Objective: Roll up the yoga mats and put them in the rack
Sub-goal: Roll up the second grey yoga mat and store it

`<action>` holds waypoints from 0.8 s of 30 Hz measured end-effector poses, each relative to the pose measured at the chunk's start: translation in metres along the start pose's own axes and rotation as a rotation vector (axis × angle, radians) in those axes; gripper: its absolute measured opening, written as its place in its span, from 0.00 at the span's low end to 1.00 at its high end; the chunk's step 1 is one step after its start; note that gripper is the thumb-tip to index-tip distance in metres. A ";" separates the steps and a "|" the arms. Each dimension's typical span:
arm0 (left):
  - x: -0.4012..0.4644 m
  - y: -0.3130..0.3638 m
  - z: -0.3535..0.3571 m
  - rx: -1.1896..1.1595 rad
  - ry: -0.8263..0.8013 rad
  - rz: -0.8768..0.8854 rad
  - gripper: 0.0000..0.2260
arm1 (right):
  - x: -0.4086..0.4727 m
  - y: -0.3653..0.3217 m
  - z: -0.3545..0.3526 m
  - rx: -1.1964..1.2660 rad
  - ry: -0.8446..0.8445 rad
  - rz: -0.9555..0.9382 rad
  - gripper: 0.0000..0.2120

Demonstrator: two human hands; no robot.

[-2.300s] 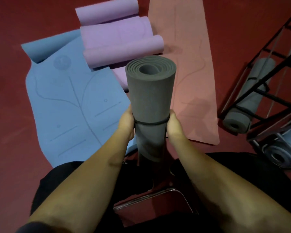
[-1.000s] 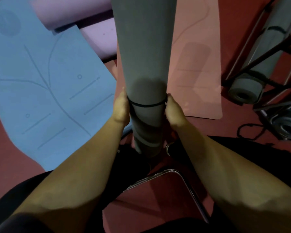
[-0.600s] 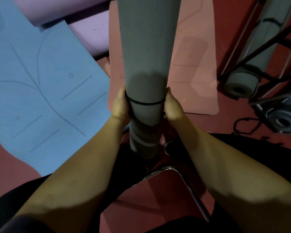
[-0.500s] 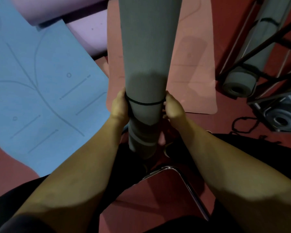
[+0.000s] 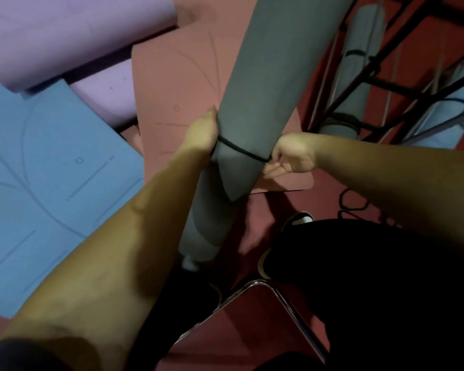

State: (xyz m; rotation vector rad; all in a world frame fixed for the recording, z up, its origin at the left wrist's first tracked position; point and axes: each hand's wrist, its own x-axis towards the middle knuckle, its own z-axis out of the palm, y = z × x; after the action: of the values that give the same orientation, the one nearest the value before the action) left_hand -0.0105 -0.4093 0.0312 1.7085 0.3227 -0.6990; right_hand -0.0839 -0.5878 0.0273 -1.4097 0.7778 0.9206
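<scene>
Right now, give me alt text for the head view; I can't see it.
A rolled grey yoga mat stands tilted between two hands; the left hand grips its side and the right hand pinches the black band around it. Blue, purple and pink mats lie beyond; the rack is right.

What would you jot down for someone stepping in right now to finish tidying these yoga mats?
Left hand grips the rolled grey mat, held nearly upright. Right hand pinches the black band round it.
Done: grey mat rolled; another grey roll already in the rack.
Left: settle the band, rack this roll, then roll the blue mat, pink mat and purple mat on the floor.
</scene>
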 end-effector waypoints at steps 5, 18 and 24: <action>0.012 0.016 0.053 0.198 -0.147 -0.024 0.18 | -0.032 0.046 -0.032 0.246 -0.034 0.009 0.18; -0.012 -0.037 0.192 0.786 -0.417 -0.001 0.19 | -0.026 0.209 -0.065 0.646 0.149 0.091 0.12; -0.014 -0.031 0.243 1.007 -0.644 0.131 0.20 | -0.017 0.248 -0.100 0.901 0.077 0.032 0.13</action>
State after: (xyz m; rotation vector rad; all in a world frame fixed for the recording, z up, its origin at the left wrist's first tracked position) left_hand -0.1059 -0.6310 -0.0135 2.2460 -0.7057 -1.3959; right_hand -0.3029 -0.7023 -0.0755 -0.6373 1.0918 0.4265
